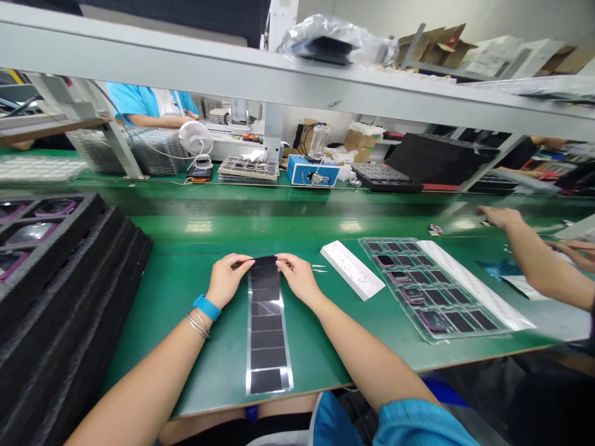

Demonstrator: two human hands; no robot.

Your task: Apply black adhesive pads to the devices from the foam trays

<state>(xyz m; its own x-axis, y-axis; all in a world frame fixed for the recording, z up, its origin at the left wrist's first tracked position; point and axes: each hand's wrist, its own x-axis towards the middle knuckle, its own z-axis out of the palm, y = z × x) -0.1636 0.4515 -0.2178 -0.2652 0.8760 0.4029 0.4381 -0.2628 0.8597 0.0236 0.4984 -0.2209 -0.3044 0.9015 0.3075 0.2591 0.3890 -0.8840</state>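
Note:
A long clear film strip with black rectangular stickers [267, 339] runs down the green table toward me. My left hand [229, 277] pinches its far left corner between thumb and fingers. At the far right corner, my right hand [297, 275] grips the strip the same way. The far end looks slightly lifted, and one section partway down appears clear and shiny. Thin metal tweezer tips [318, 268] poke out beside my right hand. To the right lies a white narrow box [352, 270] with small dark marks on its top.
A clear plastic tray [434, 339] holds black rectangles and purple-framed parts at right. Stacked black foam trays [109, 248] rise on the left. A co-worker's arm [534, 248] reaches in from the right. A metal shelf beam [232, 71] crosses overhead; a small fan [195, 137] stands behind.

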